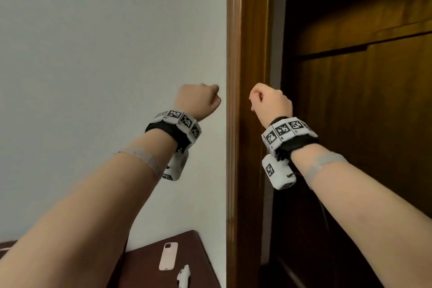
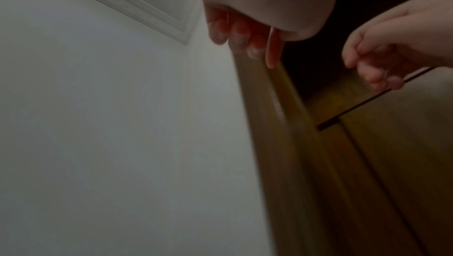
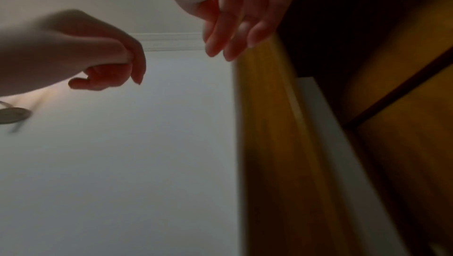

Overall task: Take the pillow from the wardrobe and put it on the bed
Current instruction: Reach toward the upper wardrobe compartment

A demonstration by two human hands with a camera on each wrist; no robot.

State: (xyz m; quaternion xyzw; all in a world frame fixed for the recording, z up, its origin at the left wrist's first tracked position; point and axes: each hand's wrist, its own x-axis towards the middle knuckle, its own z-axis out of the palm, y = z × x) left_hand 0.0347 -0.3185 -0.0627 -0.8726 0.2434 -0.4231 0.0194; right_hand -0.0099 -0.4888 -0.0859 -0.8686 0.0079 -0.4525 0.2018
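The wardrobe point(image 1: 374, 100) interior on the right is too dark to tell its contents. Both wrist views are blurred. The small white object point(image 1: 184, 275) on the near table point(image 1: 145, 264) is cut off.

left hand point(image 1: 198, 100) raised, empty | right hand point(image 1: 271, 103) raised, empty | wardrobe point(image 1: 350, 100) open

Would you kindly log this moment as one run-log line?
left hand: raised, loosely curled, empty | right hand: raised, loosely curled, empty | wardrobe: wooden, dark inside | pillow: not in view
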